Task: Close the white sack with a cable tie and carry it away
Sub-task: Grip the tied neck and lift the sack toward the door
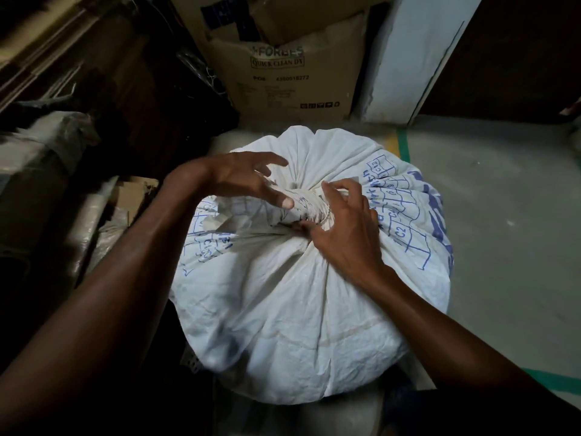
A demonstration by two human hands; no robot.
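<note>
A full white sack [283, 303] with blue handwritten grids stands on the floor in front of me. Its top is gathered into a twisted neck [309, 204] that lies over to the left. My left hand [239, 177] hovers over the neck with fingers spread and only the thumb resting on the twisted cloth. My right hand [345, 234] wraps the base of the neck, fingers over it and thumb underneath. I cannot make out a cable tie; the spot where the neck is cinched is hidden by my right fingers.
A brown cardboard box [292, 86] stands just behind the sack, against a white pillar [418, 58]. Plastic-wrapped bundles [37, 158] and dark clutter crowd the left side. Grey floor with a green tape line [403, 146] stretches to the right.
</note>
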